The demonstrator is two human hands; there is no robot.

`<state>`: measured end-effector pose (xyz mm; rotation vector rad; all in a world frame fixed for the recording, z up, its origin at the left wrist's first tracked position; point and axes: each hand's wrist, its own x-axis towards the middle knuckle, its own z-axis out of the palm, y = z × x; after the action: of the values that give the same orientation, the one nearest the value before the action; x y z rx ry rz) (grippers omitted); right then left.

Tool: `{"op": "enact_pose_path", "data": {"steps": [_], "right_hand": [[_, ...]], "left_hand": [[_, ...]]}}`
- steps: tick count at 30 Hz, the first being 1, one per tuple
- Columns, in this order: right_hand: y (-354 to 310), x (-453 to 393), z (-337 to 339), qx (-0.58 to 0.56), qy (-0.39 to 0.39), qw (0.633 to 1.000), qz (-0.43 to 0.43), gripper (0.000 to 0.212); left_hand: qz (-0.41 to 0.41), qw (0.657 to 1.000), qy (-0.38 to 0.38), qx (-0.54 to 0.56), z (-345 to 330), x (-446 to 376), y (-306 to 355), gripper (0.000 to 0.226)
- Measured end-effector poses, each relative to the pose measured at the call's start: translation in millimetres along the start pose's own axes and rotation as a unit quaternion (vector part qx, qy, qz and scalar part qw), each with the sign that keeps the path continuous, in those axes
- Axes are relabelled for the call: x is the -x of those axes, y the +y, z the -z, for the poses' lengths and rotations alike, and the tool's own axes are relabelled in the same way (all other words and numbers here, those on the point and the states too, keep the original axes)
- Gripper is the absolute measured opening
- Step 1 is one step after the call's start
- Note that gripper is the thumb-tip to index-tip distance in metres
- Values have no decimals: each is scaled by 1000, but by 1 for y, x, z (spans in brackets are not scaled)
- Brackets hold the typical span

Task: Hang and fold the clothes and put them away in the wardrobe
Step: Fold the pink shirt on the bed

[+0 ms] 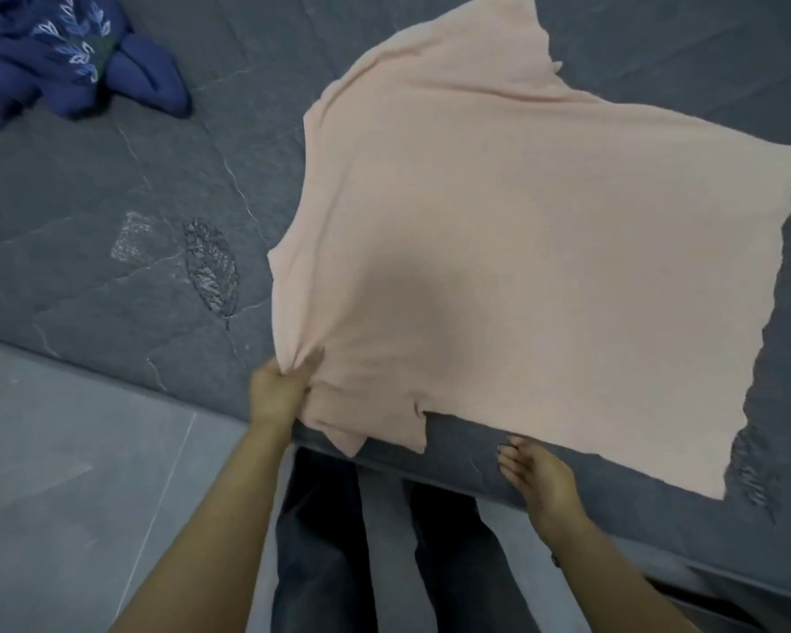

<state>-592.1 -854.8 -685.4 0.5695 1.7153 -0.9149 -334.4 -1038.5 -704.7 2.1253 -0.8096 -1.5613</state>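
My left grip (278, 389) pinched the pink shirt (498, 249) at the bed's (110, 198) near edge; my right grip (537, 479) hovered, fingers relaxed.

A dark grey quilted mattress (110, 185) with stitched leaf motifs fills the far and right of the scene. A pale grey tiled floor (65, 472) lies near left. Dark blue-grey trouser legs (320, 541) stand at the near edge.

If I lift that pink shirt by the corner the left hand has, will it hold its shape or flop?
Likely flop: the pink shirt bunches into puckers where the left hand grips it. It looks thin and light, lying flat on the mattress. One corner probably won't carry it tidily; the right hand holds nothing.
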Motion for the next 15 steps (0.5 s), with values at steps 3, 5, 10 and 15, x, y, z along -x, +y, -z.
{"op": "enact_pose_path", "data": {"steps": [3, 5, 10, 15], "right_hand": [[0, -3, 43, -119, -40, 991, -42, 32], [-9, -11, 67, -206, -41, 977, -32, 24], [-49, -34, 98, -365, -17, 931, 14, 9], [-69, -50, 122, -428, 3, 903, 39, 38]], "left_hand": [[-16, 995, 56, 76, 3, -3, 1, 20], [-31, 994, 73, 69, 3, -2, -4, 18], [0, 1000, 15, -15, -2, 13, -21, 37], [-20, 1000, 8, -17, -24, 35, -25, 20]]}}
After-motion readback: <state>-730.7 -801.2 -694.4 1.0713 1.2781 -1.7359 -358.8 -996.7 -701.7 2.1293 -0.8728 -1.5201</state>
